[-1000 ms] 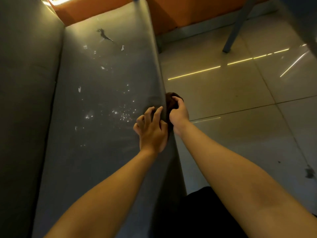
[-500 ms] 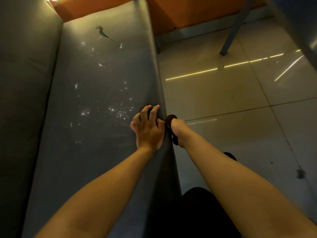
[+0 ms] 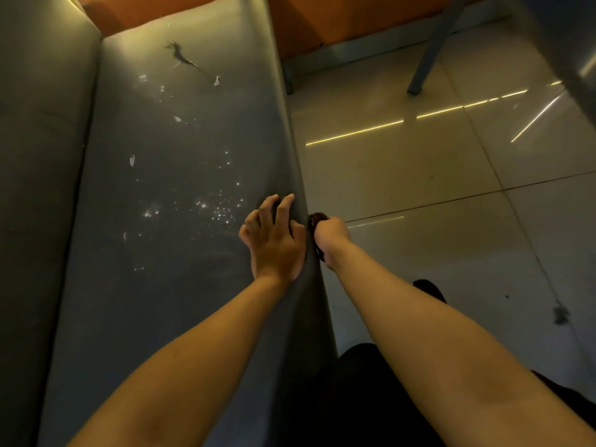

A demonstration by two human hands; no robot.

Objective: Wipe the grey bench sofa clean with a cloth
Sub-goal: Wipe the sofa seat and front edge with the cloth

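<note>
At mid-frame, seat's front edge: right hand point(image 3: 332, 237) clenched round dark cloth point(image 3: 317, 218), pressing it to the sofa point(image 3: 161, 285) front face. Left hand point(image 3: 274, 240) grasps nothing, fingertips braced on the seat. Likely step: wiping the edge. White specks point(image 3: 219, 211) left of the hands look unwiped; next calls for bringing the cloth up onto the seat. A second ago the cloth sat higher, over the lip.

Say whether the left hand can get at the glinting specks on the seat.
Probably yes: the left hand rests on the seat right beside the glinting specks, with nothing lying between.
</note>
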